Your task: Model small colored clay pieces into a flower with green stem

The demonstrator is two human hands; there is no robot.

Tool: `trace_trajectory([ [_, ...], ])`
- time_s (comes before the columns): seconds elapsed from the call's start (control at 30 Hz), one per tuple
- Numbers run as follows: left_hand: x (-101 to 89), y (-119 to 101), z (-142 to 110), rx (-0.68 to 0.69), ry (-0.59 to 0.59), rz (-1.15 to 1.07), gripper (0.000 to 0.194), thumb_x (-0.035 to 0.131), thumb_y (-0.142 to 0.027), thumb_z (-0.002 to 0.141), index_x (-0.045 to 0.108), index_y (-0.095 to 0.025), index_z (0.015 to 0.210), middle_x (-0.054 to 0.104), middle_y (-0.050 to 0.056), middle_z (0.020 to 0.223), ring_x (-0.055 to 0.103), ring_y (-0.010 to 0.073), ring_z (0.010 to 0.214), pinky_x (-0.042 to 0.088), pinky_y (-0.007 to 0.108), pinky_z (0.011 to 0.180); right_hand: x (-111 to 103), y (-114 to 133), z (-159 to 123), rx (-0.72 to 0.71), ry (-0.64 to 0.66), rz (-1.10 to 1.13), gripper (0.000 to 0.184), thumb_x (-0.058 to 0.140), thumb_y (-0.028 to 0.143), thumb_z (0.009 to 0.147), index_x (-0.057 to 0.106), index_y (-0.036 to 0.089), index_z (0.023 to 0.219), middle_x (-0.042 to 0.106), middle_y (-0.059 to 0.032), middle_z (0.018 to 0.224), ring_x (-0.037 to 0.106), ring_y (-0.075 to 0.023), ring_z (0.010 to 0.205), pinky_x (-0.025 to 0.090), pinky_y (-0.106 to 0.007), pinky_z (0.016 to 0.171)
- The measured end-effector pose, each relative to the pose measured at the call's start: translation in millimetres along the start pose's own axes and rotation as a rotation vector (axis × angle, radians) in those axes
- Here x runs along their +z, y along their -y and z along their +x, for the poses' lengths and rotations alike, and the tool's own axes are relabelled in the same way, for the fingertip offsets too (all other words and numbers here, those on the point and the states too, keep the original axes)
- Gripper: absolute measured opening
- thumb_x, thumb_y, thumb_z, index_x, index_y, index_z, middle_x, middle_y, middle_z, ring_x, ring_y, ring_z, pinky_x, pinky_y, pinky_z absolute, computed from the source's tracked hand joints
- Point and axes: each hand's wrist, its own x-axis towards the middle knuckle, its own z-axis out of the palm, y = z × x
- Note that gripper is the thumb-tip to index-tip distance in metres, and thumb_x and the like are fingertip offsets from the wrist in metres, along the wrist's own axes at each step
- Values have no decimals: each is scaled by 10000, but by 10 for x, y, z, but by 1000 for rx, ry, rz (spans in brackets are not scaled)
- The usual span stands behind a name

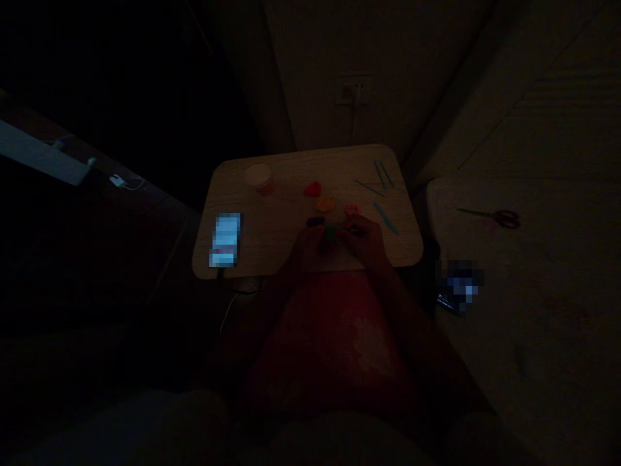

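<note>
The light is very dim. Between my hands, over the near part of a small wooden table [272, 220], is a small green lump [332, 231] that looks like modelling clay. My left hand [309, 243] closes on it from the left. From the right, my right hand [365, 239] reaches in with its fingers pinched together at the lump; what they hold is too dark to make out. Just beyond my hands lie a dark lump [315, 221], an orange disc [325, 204], a red piece [313, 189] and a pink ring-shaped piece [353, 210].
Several thin teal tools lie at the table's right, including a flat knife-like one [386, 219]. A round tub [259, 176] stands at the back left, and a lit phone [226, 239] lies at the left. Scissors [499, 217] rest on a pale surface to the right.
</note>
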Motion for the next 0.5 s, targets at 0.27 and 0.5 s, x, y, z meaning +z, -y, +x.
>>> trace_trajectory([
  [0.27,-2,30,28,64,-59,148,622,548,-751,933,694,-170,761,680,42,647,576,145,538,450,272,524,21,76,-34,-3,-65,-34,196,812,370,776,698,223,714,711,-14,755,645,-169,687,529,-294,607],
  [0.5,-18,20,33,105,-230,204,496,560,-595,983,683,-172,754,659,23,641,550,135,554,435,258,530,28,62,-43,83,56,163,219,751,437,850,786,225,894,780,-44,843,699,-179,710,574,-310,641],
])
